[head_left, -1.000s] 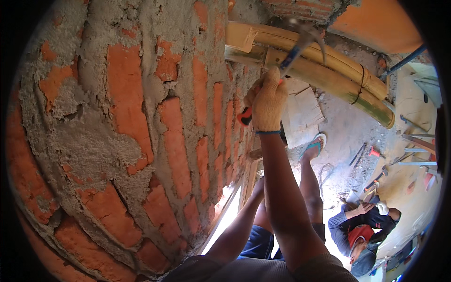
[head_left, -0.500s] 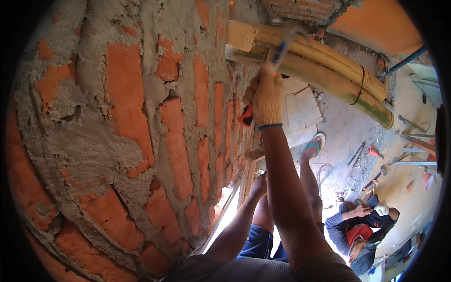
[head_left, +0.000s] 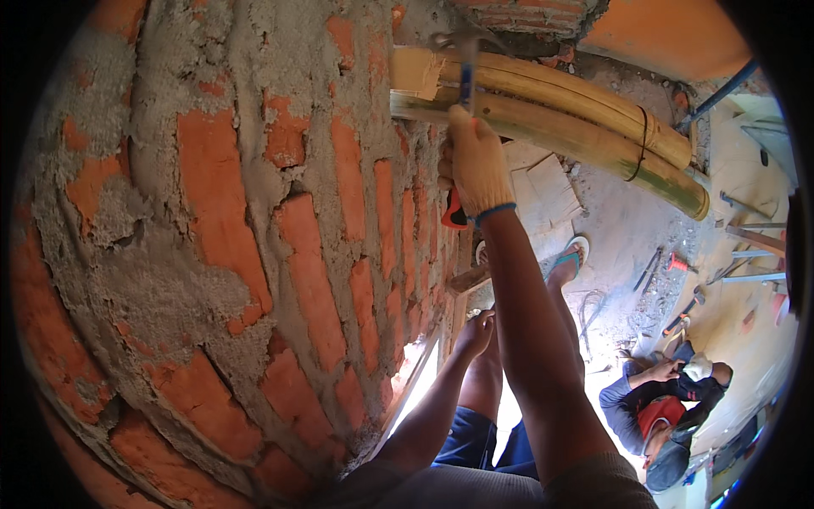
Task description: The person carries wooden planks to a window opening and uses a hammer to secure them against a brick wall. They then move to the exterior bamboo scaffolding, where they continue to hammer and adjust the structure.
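My right hand (head_left: pixel 476 165), in a cream knitted glove with a blue cuff, is closed around a claw hammer (head_left: pixel 466 81). The hammer has a blue shaft, and its red and black grip end shows below the fist. Its metal head is over the left part of two bamboo poles (head_left: pixel 577 127), near a pale wood piece (head_left: pixel 415 72); whether it touches them I cannot tell. My bare left hand (head_left: pixel 476 333) is low beside my leg with its fingers curled. My right forearm is close by, and what the left fingers hold, if anything, is hidden.
A rough brick and mortar wall (head_left: pixel 212 187) fills the left side. Dark ties bind the bamboo. A wood block (head_left: pixel 469 278) juts out near my legs. At lower right a person (head_left: pixel 661 416) crouches near another hammer (head_left: pixel 683 312) and other tools on the floor.
The hammer has swung leftward, from leaning right and blurred to nearly upright in the picture. My right hand has shifted slightly up and left. The view has also moved a little.
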Demonstrator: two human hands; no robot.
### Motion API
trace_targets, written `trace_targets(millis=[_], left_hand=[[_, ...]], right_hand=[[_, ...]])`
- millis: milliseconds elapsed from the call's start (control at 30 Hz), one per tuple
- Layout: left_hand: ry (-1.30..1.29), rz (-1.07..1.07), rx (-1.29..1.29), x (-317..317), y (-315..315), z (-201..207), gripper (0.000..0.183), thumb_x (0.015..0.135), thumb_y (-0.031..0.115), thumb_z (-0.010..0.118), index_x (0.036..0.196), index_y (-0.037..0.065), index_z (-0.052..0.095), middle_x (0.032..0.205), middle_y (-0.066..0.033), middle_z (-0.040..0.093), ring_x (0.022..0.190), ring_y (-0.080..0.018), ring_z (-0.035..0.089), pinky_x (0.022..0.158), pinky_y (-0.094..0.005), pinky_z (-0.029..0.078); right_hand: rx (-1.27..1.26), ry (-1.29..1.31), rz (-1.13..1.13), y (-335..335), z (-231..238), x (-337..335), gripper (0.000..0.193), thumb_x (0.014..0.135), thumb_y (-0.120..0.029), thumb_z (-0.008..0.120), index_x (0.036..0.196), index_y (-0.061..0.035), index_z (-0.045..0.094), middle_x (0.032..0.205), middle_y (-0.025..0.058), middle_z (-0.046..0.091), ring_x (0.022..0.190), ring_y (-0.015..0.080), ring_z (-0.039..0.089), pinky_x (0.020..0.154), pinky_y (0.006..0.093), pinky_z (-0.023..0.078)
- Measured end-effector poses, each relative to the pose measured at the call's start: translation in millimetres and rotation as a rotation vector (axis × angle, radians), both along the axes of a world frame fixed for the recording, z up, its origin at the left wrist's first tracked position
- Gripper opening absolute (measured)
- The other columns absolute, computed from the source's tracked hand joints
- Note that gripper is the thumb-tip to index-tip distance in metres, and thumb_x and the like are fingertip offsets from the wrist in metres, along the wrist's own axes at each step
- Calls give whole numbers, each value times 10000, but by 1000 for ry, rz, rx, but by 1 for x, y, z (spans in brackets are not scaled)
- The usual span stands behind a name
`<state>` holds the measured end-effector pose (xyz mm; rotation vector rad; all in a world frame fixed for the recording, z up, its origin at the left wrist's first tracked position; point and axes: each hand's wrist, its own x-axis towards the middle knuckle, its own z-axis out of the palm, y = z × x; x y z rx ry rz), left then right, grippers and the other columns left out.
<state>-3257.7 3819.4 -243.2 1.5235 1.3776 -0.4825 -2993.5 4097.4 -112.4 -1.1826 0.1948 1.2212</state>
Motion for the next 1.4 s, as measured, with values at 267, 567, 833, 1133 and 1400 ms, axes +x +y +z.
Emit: trace_targets(millis=[267, 567, 833, 1133, 1400], left_hand=[[48, -72, -138, 14, 27, 18, 390, 975, 294, 465, 1258, 69, 612, 1189, -232, 657, 1098, -403, 630, 926, -491, 501], [16, -27, -194, 2, 11, 3, 373, 974, 272, 468, 1242, 62, 619, 1164, -224, 664, 1066, -379, 641, 904, -468, 508], [22, -52, -200, 0, 18, 11, 358, 974, 252, 470, 1229, 55, 626, 1142, -217, 670, 1038, -356, 651, 884, -449, 515], [21, -37, -204, 0, 15, 13, 342, 973, 230, 473, 1214, 48, 633, 1116, -210, 677, 1006, -332, 663, 862, -427, 522], [7, -24, -197, -2, 19, 14, 329, 972, 211, 475, 1201, 42, 640, 1094, -203, 682, 978, -310, 673, 843, -407, 528]], right_hand=[[24, 18, 6, -13, -1, -26, 386, 995, -410, 534, 805, -98, 411, 605, -13, 415, 443, 81, 399, 404, 279, 334], [0, -133, -77, -26, -13, -64, 279, 986, -211, 533, 867, 39, 498, 665, 157, 560, 629, 281, 600, 552, 376, 479], [-86, 187, -189, -25, -6, -61, 314, 984, -343, 548, 833, -83, 459, 610, -10, 435, 450, 98, 431, 389, 282, 331], [36, 3, -173, -29, -1, -77, 362, 984, -381, 539, 823, -65, 467, 619, 16, 475, 435, 101, 436, 392, 285, 346], [28, -134, -162, -6, -1, -54, 365, 982, -391, 537, 814, -77, 462, 622, 8, 478, 453, 100, 457, 402, 277, 364]])
